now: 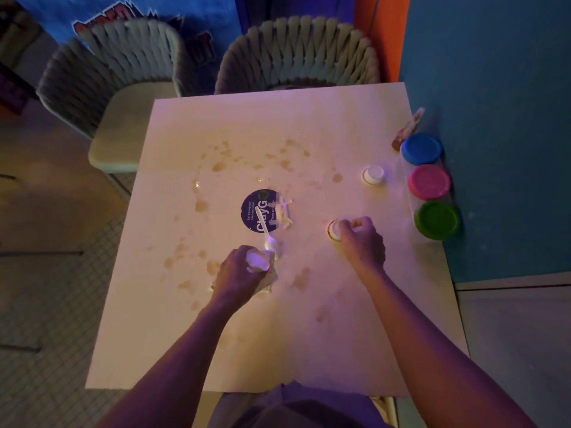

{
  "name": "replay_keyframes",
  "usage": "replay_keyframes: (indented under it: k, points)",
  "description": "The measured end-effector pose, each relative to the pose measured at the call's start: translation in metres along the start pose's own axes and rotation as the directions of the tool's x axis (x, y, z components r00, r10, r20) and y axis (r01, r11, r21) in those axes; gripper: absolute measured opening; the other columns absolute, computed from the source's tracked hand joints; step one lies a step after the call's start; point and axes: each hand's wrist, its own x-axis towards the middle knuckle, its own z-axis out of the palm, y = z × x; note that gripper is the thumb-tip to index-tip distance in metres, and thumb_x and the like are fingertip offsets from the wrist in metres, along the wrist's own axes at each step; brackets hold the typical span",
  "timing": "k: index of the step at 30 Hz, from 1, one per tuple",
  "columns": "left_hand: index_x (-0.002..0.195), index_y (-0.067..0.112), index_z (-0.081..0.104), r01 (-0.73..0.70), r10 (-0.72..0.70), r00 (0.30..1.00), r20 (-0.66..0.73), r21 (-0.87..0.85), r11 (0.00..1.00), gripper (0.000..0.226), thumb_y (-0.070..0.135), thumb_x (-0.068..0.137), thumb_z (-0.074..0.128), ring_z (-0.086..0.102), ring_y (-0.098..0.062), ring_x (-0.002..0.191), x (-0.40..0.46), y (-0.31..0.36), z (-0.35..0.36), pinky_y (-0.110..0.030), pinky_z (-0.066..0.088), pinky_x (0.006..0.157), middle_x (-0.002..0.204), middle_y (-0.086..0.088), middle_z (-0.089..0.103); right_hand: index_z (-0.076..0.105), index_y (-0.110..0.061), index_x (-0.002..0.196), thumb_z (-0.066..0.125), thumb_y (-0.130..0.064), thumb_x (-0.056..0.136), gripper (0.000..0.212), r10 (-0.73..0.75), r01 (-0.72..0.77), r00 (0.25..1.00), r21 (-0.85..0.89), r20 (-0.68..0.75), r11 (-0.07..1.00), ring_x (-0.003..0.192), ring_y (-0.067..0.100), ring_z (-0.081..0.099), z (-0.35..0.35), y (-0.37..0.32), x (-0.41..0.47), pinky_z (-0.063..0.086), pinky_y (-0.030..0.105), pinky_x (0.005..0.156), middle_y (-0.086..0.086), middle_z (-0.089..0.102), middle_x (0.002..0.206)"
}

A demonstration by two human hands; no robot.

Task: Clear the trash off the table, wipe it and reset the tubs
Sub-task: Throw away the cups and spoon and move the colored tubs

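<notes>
The left hand (244, 271) curls tight round a bunch of white trash (258, 260) near the spoon (265, 225). The right hand (360, 239) pinches a small cup (333, 230) on the table (340, 350). It looks like pick-up time. Lift the cup straight up so nothing spills. Then get the spoon and the other cup (373, 174). The three tubs (429, 182) stand by the wall. Sticky spots need wiping after.
</notes>
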Motion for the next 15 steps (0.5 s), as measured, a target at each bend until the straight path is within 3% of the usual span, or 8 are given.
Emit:
replay_keyframes:
  k: [3,6,12,15]
  points:
    - [0.109,0.024,0.064,-0.037,0.036,0.999,0.026,0.039,0.999,0.034,0.040,0.082,0.075,0.060,-0.017,0.089,0.011,0.004,-0.003,-0.030,0.044,0.072,0.105,0.003,0.066,0.044,-0.029,0.126,0.058,-0.063,0.082,0.058,-0.042,0.063,0.995,-0.246,0.090,0.967,0.102,0.038,0.061,0.006,-0.001,0.007,0.045,0.039,0.087,0.009,0.054,0.120]
    - [0.108,0.025,0.063,-0.081,0.078,0.996,0.050,0.055,0.995,0.032,0.040,0.082,0.075,0.059,-0.015,0.085,0.024,0.008,-0.005,-0.029,0.041,0.069,0.103,0.004,0.065,0.035,-0.033,0.135,0.061,-0.062,0.081,0.067,-0.079,0.120,0.989,-0.379,0.124,0.918,0.105,0.039,0.060,0.014,-0.001,0.010,0.044,0.039,0.090,0.011,0.045,0.125]
    - [0.102,0.027,0.065,-0.156,0.151,0.985,0.082,0.060,0.986,0.028,0.041,0.081,0.076,0.063,-0.016,0.084,0.052,0.010,-0.005,-0.036,0.052,0.075,0.101,0.006,0.067,0.047,-0.024,0.128,0.054,-0.045,0.092,0.042,-0.116,0.158,0.986,-0.478,0.115,0.864,0.103,0.041,0.061,0.023,-0.006,0.019,0.046,0.039,0.090,0.012,0.046,0.120]
    - [0.102,0.026,0.065,-0.187,0.183,0.979,0.089,0.041,0.981,0.027,0.037,0.080,0.077,0.063,-0.016,0.083,0.065,0.014,-0.006,-0.034,0.051,0.072,0.099,0.006,0.067,0.051,-0.021,0.121,0.047,-0.048,0.097,0.037,-0.078,0.099,0.995,-0.395,0.069,0.913,0.102,0.040,0.061,0.025,-0.011,0.030,0.047,0.039,0.088,0.012,0.048,0.118]
